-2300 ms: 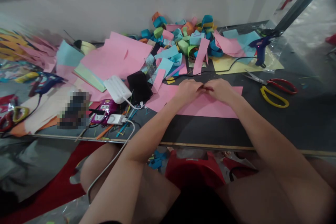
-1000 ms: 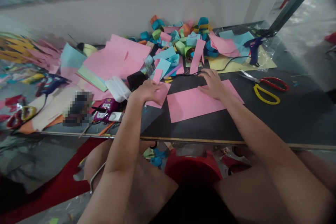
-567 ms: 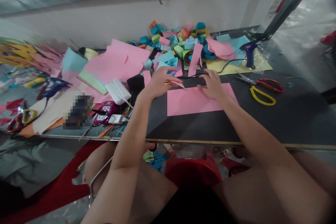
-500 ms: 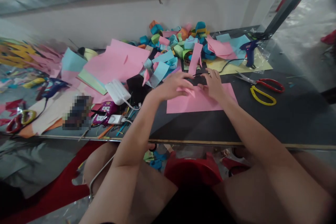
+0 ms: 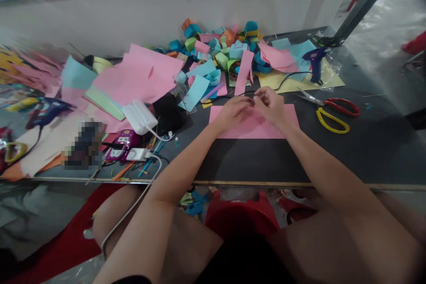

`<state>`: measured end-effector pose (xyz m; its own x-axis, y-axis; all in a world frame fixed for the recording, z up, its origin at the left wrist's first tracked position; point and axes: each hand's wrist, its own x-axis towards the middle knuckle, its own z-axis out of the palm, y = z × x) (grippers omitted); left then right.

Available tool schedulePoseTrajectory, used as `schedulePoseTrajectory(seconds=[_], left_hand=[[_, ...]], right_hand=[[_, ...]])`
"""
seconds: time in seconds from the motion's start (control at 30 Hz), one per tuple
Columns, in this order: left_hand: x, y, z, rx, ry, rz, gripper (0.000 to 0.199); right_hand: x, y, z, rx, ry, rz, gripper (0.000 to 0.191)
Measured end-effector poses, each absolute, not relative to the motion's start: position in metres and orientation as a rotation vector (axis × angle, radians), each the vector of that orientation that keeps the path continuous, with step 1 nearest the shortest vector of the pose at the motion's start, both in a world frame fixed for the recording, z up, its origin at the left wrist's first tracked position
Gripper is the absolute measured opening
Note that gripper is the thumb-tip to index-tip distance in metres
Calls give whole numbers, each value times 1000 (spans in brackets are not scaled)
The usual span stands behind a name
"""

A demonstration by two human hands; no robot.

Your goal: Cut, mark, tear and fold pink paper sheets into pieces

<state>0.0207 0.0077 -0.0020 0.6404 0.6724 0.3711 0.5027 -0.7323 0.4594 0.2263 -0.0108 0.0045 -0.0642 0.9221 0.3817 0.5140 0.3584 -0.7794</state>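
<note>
1. Bringing both hands together: the left hand is sitting over the pink paper sheet, fingers bending toward the right hand. It's no longer reaching off to the left for a smaller pink piece like it was a second ago.

2. That smaller pink piece isn't lying in its old spot beside the sheet anymore. Might be hiding between the fingers, but pink over pink isn't helping, so I'm not claiming it.

3. Hand check: the left's fingers are curving loosely, the right's are curling up more, and the fingertips are almost meeting around the sheet's back edge. Whether either one is pinching anything, I honestly can't make out.

4. The sheet itself is lying flat around the middle of the black desk, its long side running about parallel to the desk's front edge. It was sitting crooked a second ago, so it's looking squarer now.

5. My read: the work is shifting from fetching paper to two-handed fiddling in one spot.

6. Nobody's touching the scissors lying right of the sheet, and the blue glue gun is resting toward the desk's back right corner.
</note>
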Motion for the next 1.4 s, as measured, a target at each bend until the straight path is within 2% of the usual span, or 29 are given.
schedulePoseTrajectory(seconds=[0.07,0.17,0.3,0.4,0.5,0.57,0.67,0.77,0.97,1.1,1.23,1.4], left_hand=[[11,12,2,2442,1394,903,35],[-11,15,11,2301,1953,839,34],[-31,18,17,2176,2235,472,24],[-28,18,18,2127,2312,482,29],[-13,12,16,2151,2164,756,35],[2,5,12,2342,1782,830,37],[26,-7,5,2552,1322,675,30],[43,-16,4,2630,1154,450,33],[42,-22,14,2535,1186,392,43],[23,-17,16,2417,1273,500,39],[-8,-2,21,2370,1291,530,49],[-20,8,24,2369,1295,302,56]], right_hand=[[219,-20,11,-1305,-1976,717,18],[212,-28,20,-1369,-2315,698,20],[212,-30,26,-1478,-2351,647,23],[214,-28,26,-1487,-2267,703,19],[215,-26,23,-1452,-2123,778,23],[216,-24,20,-1389,-1966,930,39],[215,-20,16,-1253,-1671,1216,68],[213,-19,12,-1209,-1511,1351,77],[211,-16,7,-1237,-1523,1388,73],[215,-13,7,-1190,-1491,1439,56],[217,-10,10,-1142,-1259,1421,29],[212,-17,19,-1323,-1368,1249,27]])
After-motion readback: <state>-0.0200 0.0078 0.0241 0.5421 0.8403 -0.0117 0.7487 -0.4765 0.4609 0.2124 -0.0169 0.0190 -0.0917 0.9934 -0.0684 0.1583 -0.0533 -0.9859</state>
